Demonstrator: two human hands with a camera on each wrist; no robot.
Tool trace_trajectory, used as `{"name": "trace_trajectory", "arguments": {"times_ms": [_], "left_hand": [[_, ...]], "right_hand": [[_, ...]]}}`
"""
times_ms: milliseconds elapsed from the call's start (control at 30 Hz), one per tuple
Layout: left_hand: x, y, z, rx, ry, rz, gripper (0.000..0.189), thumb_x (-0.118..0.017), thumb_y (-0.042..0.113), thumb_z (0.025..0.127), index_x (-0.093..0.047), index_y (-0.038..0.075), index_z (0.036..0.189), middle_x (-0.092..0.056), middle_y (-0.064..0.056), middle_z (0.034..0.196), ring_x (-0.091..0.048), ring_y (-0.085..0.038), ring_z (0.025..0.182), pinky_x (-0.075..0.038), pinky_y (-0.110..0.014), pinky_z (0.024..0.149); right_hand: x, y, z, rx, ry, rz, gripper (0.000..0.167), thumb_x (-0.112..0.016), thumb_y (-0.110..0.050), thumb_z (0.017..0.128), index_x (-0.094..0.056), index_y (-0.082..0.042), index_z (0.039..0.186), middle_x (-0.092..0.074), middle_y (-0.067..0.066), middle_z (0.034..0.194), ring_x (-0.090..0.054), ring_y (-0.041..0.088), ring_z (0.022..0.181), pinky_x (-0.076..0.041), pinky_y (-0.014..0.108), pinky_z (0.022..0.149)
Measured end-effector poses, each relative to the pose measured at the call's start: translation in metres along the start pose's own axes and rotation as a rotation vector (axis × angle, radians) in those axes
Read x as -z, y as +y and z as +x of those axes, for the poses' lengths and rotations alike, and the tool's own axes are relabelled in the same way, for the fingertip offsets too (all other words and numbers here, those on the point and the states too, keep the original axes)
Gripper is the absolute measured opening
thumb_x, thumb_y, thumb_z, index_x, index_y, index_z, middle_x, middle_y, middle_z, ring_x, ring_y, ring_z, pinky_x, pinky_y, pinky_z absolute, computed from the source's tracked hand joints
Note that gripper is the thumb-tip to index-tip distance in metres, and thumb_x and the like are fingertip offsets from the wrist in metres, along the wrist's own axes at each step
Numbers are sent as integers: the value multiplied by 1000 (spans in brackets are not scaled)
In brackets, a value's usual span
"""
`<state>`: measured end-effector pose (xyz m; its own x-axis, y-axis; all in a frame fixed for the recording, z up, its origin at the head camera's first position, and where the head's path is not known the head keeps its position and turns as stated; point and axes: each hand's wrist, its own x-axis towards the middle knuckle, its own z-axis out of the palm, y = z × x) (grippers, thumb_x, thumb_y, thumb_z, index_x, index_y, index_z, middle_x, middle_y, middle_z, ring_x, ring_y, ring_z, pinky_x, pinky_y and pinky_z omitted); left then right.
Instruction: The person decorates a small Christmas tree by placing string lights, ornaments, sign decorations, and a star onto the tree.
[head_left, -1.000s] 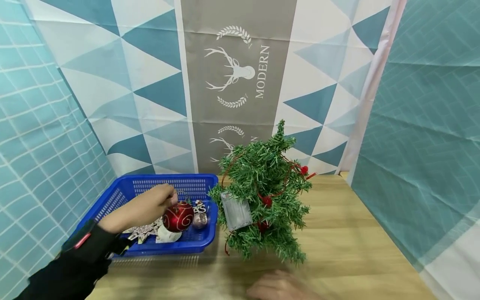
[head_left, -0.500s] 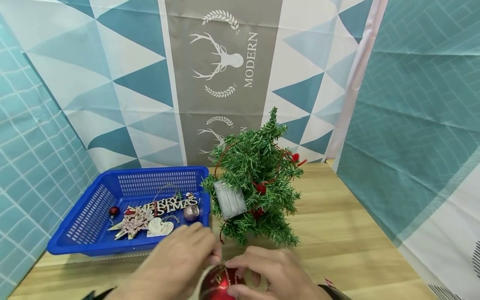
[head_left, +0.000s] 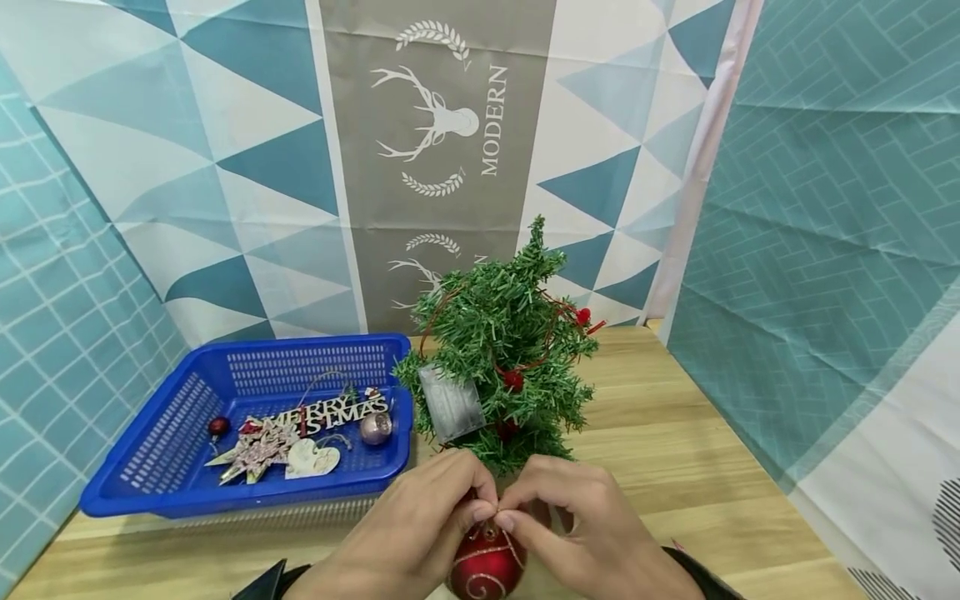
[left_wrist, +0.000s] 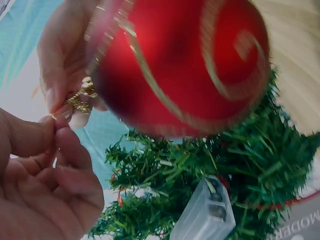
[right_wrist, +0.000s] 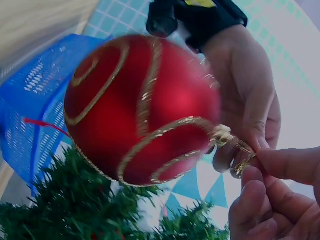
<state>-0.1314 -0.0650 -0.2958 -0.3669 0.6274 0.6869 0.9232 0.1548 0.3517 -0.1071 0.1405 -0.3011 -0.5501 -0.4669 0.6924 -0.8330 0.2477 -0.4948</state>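
A red Christmas bauble (head_left: 487, 568) with gold glitter swirls hangs below both hands, near the front of the table. Its gold hanging cord (right_wrist: 245, 155) runs up from the gold cap to the fingertips. My left hand (head_left: 420, 521) pinches the cord between thumb and forefinger. From the other side my right hand (head_left: 588, 521) pinches the same cord, the fingertips of both hands meeting. Right behind the hands stands a small green Christmas tree (head_left: 502, 333), with a clear plastic battery box (head_left: 452, 404) and a red string on its branches.
A blue plastic basket (head_left: 187, 500) stands at the left. In it lie a Merry Christmas sign (head_left: 322, 417), a pink bauble (head_left: 376, 428), a star ornament (head_left: 255, 454), a white heart ornament (head_left: 312, 458) and a small dark red bauble (head_left: 218, 427). Patterned curtains hang behind the wooden table (head_left: 675, 433).
My left hand has carried the red bauble out from over the basket to the front of the tree. My right hand has come up to meet it and now pinches the cord too.
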Motion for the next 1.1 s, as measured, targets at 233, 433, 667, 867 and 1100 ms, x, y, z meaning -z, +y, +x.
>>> {"name": "trace_trajectory", "arguments": {"times_ms": [233, 433, 667, 867, 1100], "left_hand": [[3, 3, 25, -43, 4, 109, 5, -45, 15, 102, -50, 14, 101, -48, 10, 89, -43, -4, 77, -37, -15, 67], [-1, -1, 49, -61, 126, 408, 13, -56, 1, 89, -47, 10, 89, -43, 5, 73, -36, -11, 64, -30, -20, 55], [-10, -5, 59, 40, 153, 600, 16, -55, -2, 89, -44, 7, 84, -36, 2, 69, -30, -14, 61, -27, -25, 54], [-14, -5, 63, -3, 191, 708, 19, -50, -1, 93, -39, 6, 79, -31, 0, 62, -28, -17, 58, -22, -30, 55], [-18, -7, 59, -104, 174, 840, 33, -25, 11, 106, -45, 6, 81, -38, 0, 61, -32, -18, 62, -24, -32, 58]], "right_hand": [[26, -1, 7, -47, 76, -100, 20, -67, 1, 86, -65, -18, 91, -54, -9, 76, -43, 1, 60, -35, 13, 48], [38, 8, 18, -79, 161, -312, 18, -67, -2, 86, -65, -19, 86, -54, -13, 76, -42, 0, 61, -33, 15, 50], [35, 20, 27, -116, 220, -478, 18, -71, -2, 81, -65, -19, 84, -51, -15, 76, -42, 2, 62, -35, 17, 53], [32, 23, 31, -108, 227, -634, 11, -73, -7, 80, -68, -16, 81, -54, -9, 74, -41, 2, 60, -35, 17, 49], [31, 24, 31, -59, 177, -770, 6, -76, -10, 76, -71, -12, 75, -46, -5, 72, -37, 7, 62, -30, 17, 46]]}}
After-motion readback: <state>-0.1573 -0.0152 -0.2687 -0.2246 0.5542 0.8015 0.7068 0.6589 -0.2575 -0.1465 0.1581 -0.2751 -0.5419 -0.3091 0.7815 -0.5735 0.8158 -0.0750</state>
